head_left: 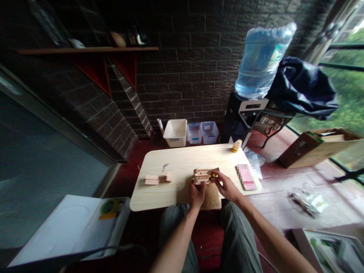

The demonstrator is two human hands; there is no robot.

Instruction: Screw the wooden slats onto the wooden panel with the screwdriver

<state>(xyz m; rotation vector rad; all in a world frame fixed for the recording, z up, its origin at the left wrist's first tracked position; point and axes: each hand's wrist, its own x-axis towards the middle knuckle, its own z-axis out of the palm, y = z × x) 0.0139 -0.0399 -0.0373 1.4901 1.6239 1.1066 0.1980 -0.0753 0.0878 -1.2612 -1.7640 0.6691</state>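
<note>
A light wooden assembly with dark holes [202, 173] lies near the front middle of the table [176, 161]. My left hand [196, 195] grips its near side, thumb and fingers closed on the edge. At its right end, my right hand [226, 185] pinches a small yellow-and-black tool [212, 176], whose exact kind is mostly hidden by the fingers. Beneath the hands a brown board [212, 198] reaches the front edge. To the left lies a second, smaller wooden piece [157, 178], with a few small dark metal parts [165, 166] behind it.
A yellow-capped bottle [236, 146] stands at the table's back right corner, and a pink flat object [247, 177] lies at the right. Plastic bins [175, 132] and a water dispenser [241, 117] stand behind. An open white box [108, 223] is at lower left.
</note>
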